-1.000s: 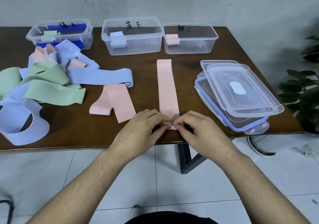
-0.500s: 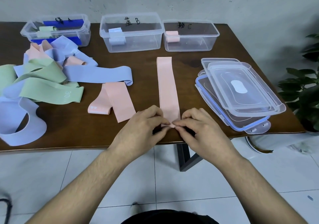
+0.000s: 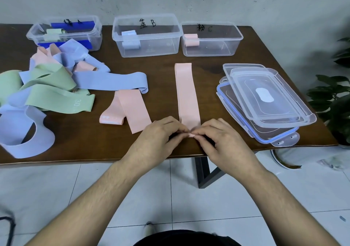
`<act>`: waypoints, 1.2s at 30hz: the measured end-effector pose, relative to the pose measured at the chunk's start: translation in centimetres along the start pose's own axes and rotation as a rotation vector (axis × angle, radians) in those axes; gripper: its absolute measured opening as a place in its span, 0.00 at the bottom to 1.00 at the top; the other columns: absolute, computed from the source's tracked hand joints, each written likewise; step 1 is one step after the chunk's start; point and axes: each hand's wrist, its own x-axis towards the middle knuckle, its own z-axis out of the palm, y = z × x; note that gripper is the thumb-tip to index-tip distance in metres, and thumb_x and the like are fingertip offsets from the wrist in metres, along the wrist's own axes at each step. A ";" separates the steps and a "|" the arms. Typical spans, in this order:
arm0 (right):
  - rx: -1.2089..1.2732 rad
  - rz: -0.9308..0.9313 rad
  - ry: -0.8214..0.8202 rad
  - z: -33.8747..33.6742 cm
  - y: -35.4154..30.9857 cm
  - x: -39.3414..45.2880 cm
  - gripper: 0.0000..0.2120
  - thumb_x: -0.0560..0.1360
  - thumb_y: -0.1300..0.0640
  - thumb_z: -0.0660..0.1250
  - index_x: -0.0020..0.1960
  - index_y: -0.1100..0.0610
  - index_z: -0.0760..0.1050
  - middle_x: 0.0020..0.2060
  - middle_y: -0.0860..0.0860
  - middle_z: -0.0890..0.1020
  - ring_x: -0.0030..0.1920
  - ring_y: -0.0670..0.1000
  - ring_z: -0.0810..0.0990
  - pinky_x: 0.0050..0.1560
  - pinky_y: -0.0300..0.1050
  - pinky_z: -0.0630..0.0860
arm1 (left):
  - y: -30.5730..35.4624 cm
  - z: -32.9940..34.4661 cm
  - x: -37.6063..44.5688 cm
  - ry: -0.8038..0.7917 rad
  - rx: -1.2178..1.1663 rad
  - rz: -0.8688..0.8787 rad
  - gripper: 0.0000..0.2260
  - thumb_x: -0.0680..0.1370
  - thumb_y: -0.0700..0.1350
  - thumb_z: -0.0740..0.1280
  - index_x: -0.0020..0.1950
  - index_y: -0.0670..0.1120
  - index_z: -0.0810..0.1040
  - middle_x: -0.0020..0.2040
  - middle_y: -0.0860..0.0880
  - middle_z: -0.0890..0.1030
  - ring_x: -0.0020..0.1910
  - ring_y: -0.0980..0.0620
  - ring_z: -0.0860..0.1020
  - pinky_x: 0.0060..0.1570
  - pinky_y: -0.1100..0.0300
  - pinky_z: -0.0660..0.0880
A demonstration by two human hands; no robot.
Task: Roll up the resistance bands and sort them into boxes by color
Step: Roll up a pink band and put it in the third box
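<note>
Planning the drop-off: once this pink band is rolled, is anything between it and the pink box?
Nothing visible. The pink band lies on bare table leading toward the open, lidless pink box; the lids sit off to the right.

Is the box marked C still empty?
No, the box marked C already holds one rolled pink band at its left end.

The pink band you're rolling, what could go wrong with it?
The roll is only just started: both the left hand and right hand pinch the near end of the pink band, so it might spring open if a finger slips. It also sits near the table edge and could drop.
</note>
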 end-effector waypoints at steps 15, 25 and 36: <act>-0.069 0.012 0.079 0.1 0.0 -0.2 0.09 0.77 0.56 0.71 0.57 0.53 0.83 0.47 0.45 0.76 0.47 0.46 0.70 0.49 0.37 0.71 | 0.5 -0.3 0.1 -0.013 0.117 0.051 0.10 0.79 0.49 0.69 0.59 0.50 0.82 0.49 0.54 0.73 0.37 0.57 0.72 0.42 0.62 0.75; -0.104 -0.050 -0.013 -0.9 0.2 0.4 0.09 0.79 0.57 0.68 0.58 0.54 0.83 0.48 0.45 0.78 0.48 0.44 0.69 0.54 0.32 0.67 | 0.5 -0.4 0.2 -0.070 0.131 0.057 0.11 0.82 0.49 0.64 0.61 0.52 0.82 0.51 0.56 0.75 0.44 0.57 0.76 0.47 0.63 0.76; -0.046 0.000 -0.018 -1.0 0.0 -0.5 0.10 0.78 0.58 0.70 0.59 0.52 0.82 0.48 0.44 0.77 0.48 0.46 0.72 0.52 0.38 0.73 | 1.4 0.0 -0.7 -0.026 0.118 0.067 0.06 0.81 0.45 0.65 0.55 0.48 0.81 0.51 0.54 0.75 0.41 0.54 0.77 0.43 0.57 0.77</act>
